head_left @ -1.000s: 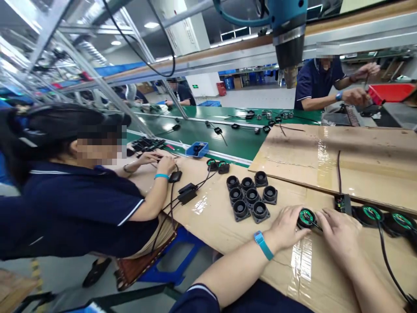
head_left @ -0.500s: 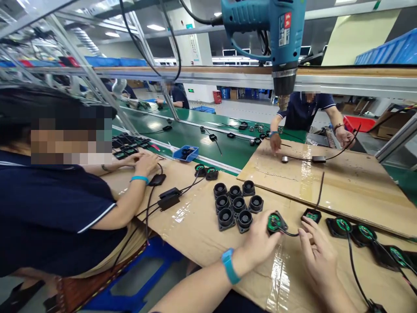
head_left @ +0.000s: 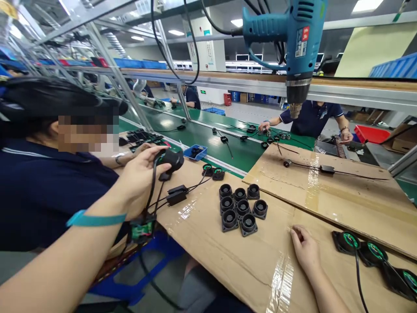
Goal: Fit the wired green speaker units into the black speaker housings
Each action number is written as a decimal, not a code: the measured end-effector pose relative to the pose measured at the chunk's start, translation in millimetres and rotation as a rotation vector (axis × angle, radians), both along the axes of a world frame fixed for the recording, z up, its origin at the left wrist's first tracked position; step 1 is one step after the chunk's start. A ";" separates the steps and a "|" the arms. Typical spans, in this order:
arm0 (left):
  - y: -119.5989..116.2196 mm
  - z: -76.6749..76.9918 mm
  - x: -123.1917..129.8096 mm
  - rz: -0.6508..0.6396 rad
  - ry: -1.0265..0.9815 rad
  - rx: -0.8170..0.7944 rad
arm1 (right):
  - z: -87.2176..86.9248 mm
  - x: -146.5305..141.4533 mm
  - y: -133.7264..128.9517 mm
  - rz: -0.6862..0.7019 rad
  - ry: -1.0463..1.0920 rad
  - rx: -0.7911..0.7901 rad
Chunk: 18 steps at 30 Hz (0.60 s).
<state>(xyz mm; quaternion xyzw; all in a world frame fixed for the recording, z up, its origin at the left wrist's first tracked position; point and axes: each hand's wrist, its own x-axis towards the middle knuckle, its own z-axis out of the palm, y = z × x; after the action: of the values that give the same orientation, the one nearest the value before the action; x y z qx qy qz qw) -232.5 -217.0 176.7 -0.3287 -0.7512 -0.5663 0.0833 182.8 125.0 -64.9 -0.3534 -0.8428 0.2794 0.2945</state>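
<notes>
My left hand (head_left: 138, 174), with a teal wristband, is raised at the left, closed around a black flanged housing (head_left: 174, 159). A black cable (head_left: 153, 187) runs down from the housing past my palm. Below the hand hangs a small black box (head_left: 142, 230) with a green circuit board showing. My right hand (head_left: 306, 248) rests on the cardboard (head_left: 254, 261) with its fingers curled in and nothing visible in them. Between my hands stand several black round-topped housings (head_left: 243, 208) in a cluster. Right of my right hand lie wired housings (head_left: 350, 241) with green boards.
A co-worker (head_left: 58, 182) sits close at the left, and another person (head_left: 314, 119) stands across the green conveyor (head_left: 182, 141). A teal heat gun (head_left: 299, 52) hangs overhead. A blue bin (head_left: 195, 152) and black cable boxes (head_left: 176, 196) lie beyond my left hand.
My left hand has swung far left and up, carrying the housing, its cable and the box off the cardboard. My right hand has let go of the box and its fingers have curled.
</notes>
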 end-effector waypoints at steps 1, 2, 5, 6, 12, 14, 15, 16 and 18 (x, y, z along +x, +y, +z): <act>7.6 -2.6 -14.4 -0.043 -0.020 -0.053 | 1.2 -0.8 0.2 0.005 -0.006 0.014; 18.5 -7.7 -26.6 -0.095 -0.038 -0.115 | 2.9 -1.2 0.0 0.011 -0.008 0.028; 66.7 -33.3 -48.5 -0.225 -0.057 -0.293 | 6.7 -1.4 -1.1 0.024 -0.006 0.058; 85.6 -43.8 -51.4 -0.246 -0.054 -0.341 | 7.2 -1.6 -1.4 0.026 -0.003 0.066; 179.8 -105.6 -43.7 -0.298 -0.010 -0.511 | 10.2 -3.0 -7.7 -0.009 0.036 0.101; 196.0 -120.7 -40.5 -0.310 0.015 -0.558 | 11.3 -3.5 -10.5 -0.007 0.049 0.095; 201.4 -126.3 -39.9 -0.313 0.027 -0.579 | 11.5 -4.0 -11.4 -0.003 0.052 0.090; 205.2 -130.2 -39.9 -0.311 0.039 -0.596 | 11.6 -4.7 -11.9 0.001 0.054 0.084; 208.7 -132.3 -40.9 -0.297 0.066 -0.614 | 11.9 -6.7 -12.2 0.001 0.055 0.069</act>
<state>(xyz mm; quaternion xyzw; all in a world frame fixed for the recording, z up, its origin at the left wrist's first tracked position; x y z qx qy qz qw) -273.4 -8.3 44.5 -0.4624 -0.8275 -0.3087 -0.0784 176.1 112.7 -53.1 -0.3348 -0.8437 0.2598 0.3296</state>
